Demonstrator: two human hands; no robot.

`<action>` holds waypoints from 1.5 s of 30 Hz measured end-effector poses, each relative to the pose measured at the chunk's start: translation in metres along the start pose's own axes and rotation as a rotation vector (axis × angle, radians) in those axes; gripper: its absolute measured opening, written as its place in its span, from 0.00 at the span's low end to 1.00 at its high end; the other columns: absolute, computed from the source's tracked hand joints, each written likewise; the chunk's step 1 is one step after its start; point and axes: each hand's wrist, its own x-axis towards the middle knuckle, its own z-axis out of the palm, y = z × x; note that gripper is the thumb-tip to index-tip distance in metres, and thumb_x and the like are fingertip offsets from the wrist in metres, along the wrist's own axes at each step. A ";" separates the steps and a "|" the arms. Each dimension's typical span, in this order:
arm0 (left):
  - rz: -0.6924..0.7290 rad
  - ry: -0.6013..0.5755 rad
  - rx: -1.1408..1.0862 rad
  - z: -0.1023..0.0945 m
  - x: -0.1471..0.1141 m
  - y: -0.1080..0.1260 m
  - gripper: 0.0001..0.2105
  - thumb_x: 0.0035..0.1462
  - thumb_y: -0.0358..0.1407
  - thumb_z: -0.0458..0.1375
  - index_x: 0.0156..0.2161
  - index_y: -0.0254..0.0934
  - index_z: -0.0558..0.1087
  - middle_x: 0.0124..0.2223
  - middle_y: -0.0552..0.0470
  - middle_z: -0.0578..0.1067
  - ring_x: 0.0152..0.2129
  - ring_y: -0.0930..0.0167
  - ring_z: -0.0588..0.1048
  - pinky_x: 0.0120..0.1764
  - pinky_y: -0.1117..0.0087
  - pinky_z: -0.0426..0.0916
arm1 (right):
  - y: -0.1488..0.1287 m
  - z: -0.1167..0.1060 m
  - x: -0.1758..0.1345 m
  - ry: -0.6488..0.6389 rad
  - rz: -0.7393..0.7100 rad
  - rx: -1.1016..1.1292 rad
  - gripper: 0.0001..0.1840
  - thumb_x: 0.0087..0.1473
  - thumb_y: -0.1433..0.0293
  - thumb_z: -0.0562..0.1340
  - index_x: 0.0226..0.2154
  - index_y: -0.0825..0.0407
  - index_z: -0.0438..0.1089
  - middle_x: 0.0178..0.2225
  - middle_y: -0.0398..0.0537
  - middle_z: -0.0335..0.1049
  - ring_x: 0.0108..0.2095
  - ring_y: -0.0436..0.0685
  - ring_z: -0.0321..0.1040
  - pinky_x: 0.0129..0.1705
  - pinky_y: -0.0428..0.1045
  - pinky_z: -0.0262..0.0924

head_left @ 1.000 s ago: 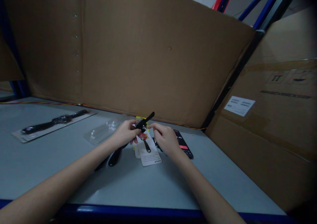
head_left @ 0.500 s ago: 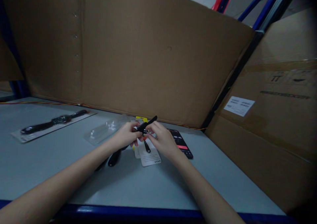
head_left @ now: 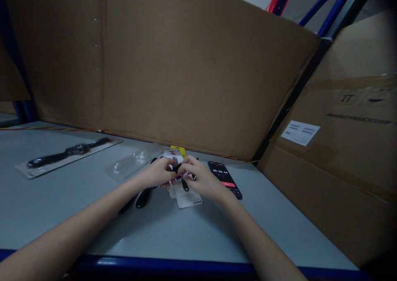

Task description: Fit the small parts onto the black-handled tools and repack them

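My left hand (head_left: 159,172) is closed around a long black-handled tool near the middle of the table. One rounded black handle (head_left: 143,199) of it slants out below that hand, toward the lower left. My right hand (head_left: 198,175) pinches the tool's other part, close against my left fingertips. Small shiny metal shows between the hands, but the fingers hide most of it, so its exact kind is unclear. Beneath the hands lies a white and yellow printed card (head_left: 189,200) with a black tool pictured on it.
Left on the table is a similar black tool (head_left: 79,149) sealed on a card. A clear plastic package (head_left: 130,163) lies behind my left hand. A phone (head_left: 225,178) showing a timer lies to the right. Cardboard walls (head_left: 198,74) stand behind and at the right.
The black end that stuck up above my right hand has dropped, now mostly hidden by its fingers. My right hand has tilted over the tool. The left hand barely moved.
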 end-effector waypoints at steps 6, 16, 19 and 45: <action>-0.012 0.023 0.000 0.000 0.000 0.003 0.09 0.46 0.31 0.50 0.35 0.32 0.65 0.24 0.52 0.73 0.12 0.75 0.68 0.13 0.77 0.59 | 0.001 0.003 0.001 0.136 0.252 -0.097 0.10 0.47 0.67 0.59 0.34 0.52 0.62 0.31 0.43 0.63 0.28 0.50 0.61 0.30 0.45 0.54; -0.038 0.064 0.052 0.002 0.000 0.003 0.09 0.44 0.30 0.50 0.34 0.33 0.65 0.23 0.52 0.74 0.12 0.73 0.70 0.13 0.77 0.58 | 0.001 0.006 0.001 -0.026 0.037 -0.384 0.04 0.48 0.77 0.56 0.29 0.53 0.64 0.29 0.45 0.66 0.30 0.51 0.62 0.31 0.45 0.51; -0.091 0.045 0.055 0.002 -0.002 0.006 0.11 0.42 0.30 0.51 0.35 0.34 0.65 0.22 0.53 0.73 0.12 0.73 0.70 0.13 0.77 0.58 | -0.002 0.005 0.002 -0.078 -0.083 -0.451 0.04 0.49 0.77 0.56 0.29 0.53 0.64 0.30 0.47 0.66 0.32 0.52 0.61 0.32 0.46 0.52; -0.124 0.032 -0.086 -0.005 0.004 0.000 0.10 0.43 0.31 0.52 0.34 0.31 0.65 0.20 0.55 0.71 0.11 0.77 0.66 0.15 0.76 0.59 | 0.002 0.006 0.001 -0.016 0.036 -0.380 0.07 0.53 0.76 0.53 0.34 0.52 0.65 0.33 0.47 0.66 0.34 0.52 0.62 0.34 0.46 0.51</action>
